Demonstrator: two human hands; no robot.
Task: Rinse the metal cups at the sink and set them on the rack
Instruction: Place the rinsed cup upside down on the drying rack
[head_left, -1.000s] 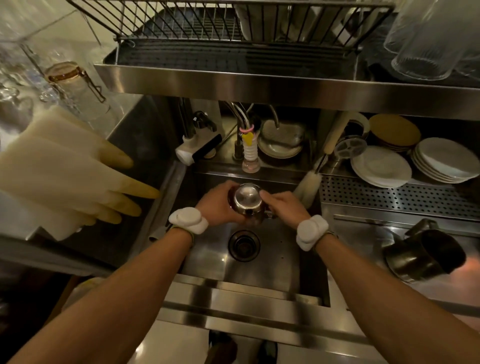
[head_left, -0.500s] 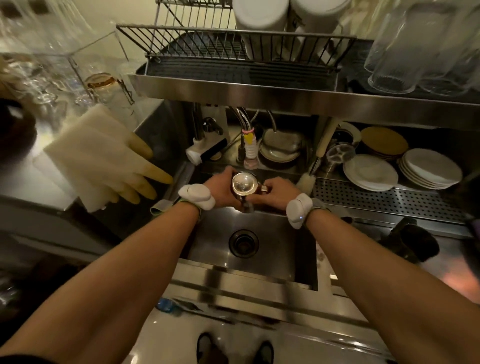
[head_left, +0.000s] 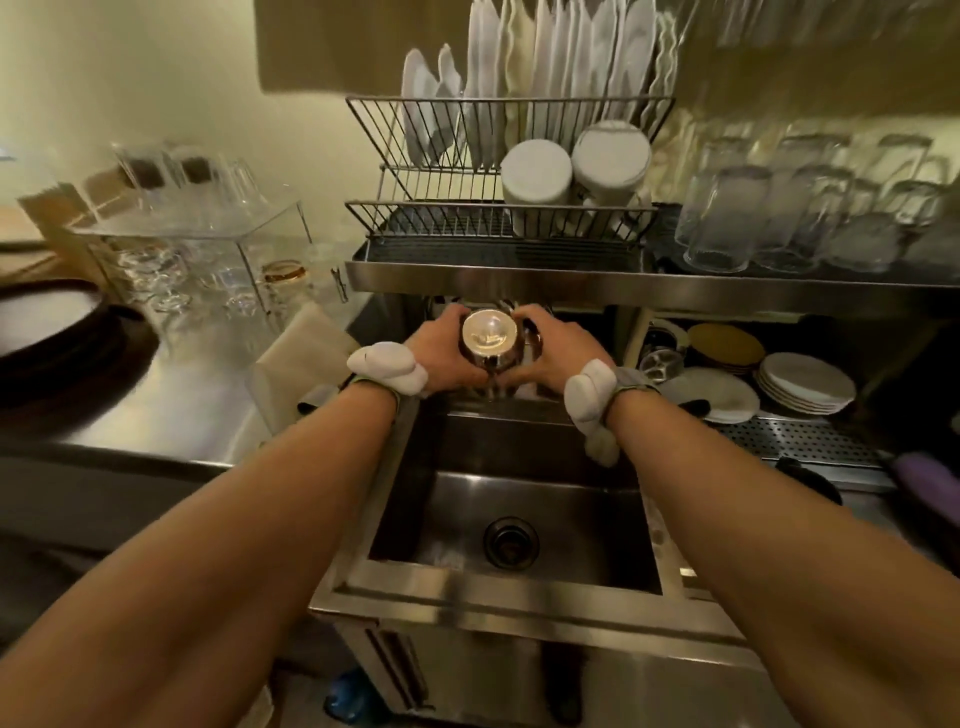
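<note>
Both hands (head_left: 440, 356) (head_left: 553, 358) outstretched around metal cup (head_left: 491, 340)

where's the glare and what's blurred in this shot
Head view: dim, warm light; the strongest glare sits on the metal cup held between the left hand and right hand; the glasses at upper right are smeared by blur; the wide lens bows the shelf edge.

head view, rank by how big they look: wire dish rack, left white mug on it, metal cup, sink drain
1. wire dish rack, by far largest
2. left white mug, slightly bigger than the rest
3. metal cup and sink drain look about alike, at different distances from the camera; not ranked
</note>
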